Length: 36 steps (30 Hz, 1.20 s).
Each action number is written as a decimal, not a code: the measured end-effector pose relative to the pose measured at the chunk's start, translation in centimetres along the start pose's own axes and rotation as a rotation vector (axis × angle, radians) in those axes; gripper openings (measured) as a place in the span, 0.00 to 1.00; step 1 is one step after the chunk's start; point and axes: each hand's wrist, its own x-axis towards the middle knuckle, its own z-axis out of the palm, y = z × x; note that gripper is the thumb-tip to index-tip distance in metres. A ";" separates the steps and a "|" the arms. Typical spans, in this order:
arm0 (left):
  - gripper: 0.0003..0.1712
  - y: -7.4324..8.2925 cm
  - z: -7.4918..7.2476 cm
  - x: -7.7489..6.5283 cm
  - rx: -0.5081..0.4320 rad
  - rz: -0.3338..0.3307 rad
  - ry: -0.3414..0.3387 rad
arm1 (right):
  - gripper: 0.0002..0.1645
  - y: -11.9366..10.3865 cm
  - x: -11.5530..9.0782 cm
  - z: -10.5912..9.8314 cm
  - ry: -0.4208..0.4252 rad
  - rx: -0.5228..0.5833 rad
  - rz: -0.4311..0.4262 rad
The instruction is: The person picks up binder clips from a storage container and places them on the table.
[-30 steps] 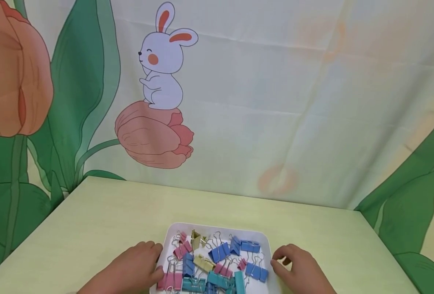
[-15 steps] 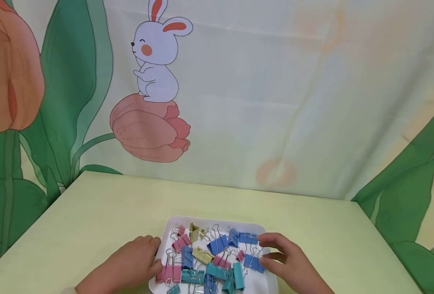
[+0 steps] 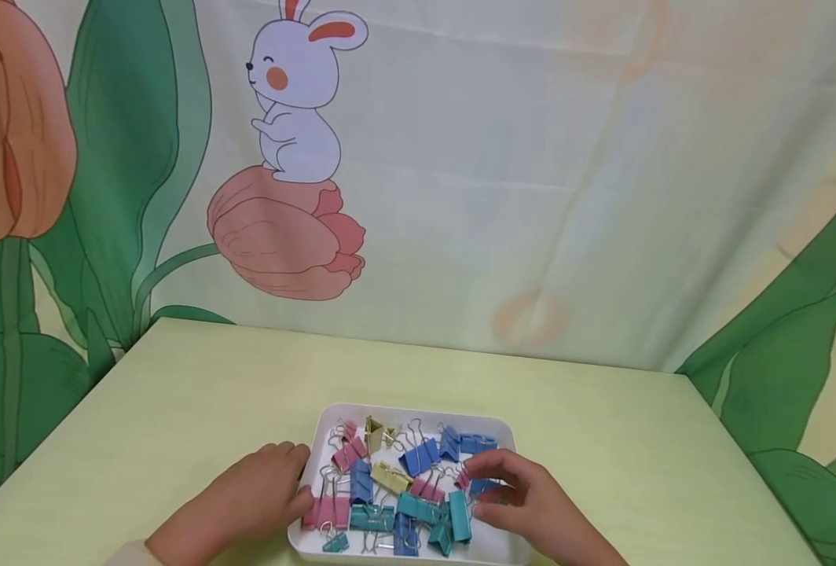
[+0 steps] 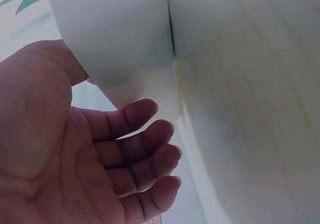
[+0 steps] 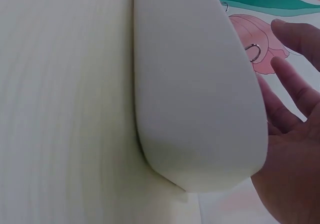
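The left hand (image 3: 258, 491) is gripping the tray (image 3: 490, 544) at its left wall, thumb over the rim and fingers curling outside, while the right hand (image 3: 524, 499), thumb and fingers parted, is hovering beside a teal clip (image 3: 460, 517), partly hiding a blue clip (image 3: 484, 486) inside.

hands (image 3: 251, 495): 2 | tray (image 3: 492, 544): 1 | binder clips (image 3: 420, 457): at least 19
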 end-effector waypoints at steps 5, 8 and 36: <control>0.19 0.1 -0.1 0.0 0.000 -0.005 -0.007 | 0.28 -0.3 -0.3 0.3 -0.007 -0.036 -0.021; 0.20 0.1 -0.2 0.0 0.001 -0.010 -0.017 | 0.27 -0.3 -0.4 0.5 -0.013 -0.061 -0.038; 0.21 0.2 -0.3 -0.3 -0.020 0.002 -0.011 | 0.15 -0.1 -0.1 1.0 -0.015 -0.119 0.025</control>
